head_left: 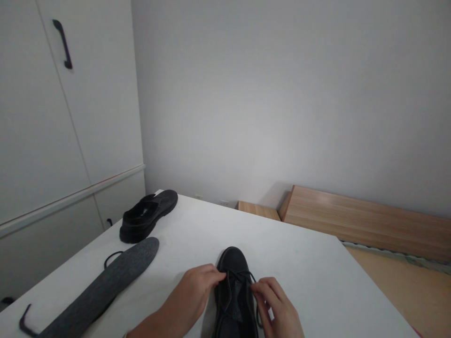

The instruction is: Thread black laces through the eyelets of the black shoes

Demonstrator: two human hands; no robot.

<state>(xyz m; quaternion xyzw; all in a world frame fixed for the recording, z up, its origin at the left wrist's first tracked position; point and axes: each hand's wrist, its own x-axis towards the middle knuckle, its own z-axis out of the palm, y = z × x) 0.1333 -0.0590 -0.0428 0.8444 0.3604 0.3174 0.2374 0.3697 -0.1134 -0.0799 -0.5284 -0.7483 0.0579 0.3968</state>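
Observation:
A black shoe [234, 288] lies on the white table [310, 267] near the bottom edge, toe pointing away from me. My left hand [195, 291] rests against its left side, fingers pinched on the black lace [243, 274] near the eyelets. My right hand [276, 305] is on the shoe's right side, fingers curled and pinching the lace there. The heel of the shoe is cut off by the frame.
A second black shoe [150, 216] sits at the table's far left corner. A grey insole [105, 281] lies on the left with a loose black lace [112, 256] under it. White cupboard doors [52, 117] stand at left; a wooden bed frame [359, 218] at right.

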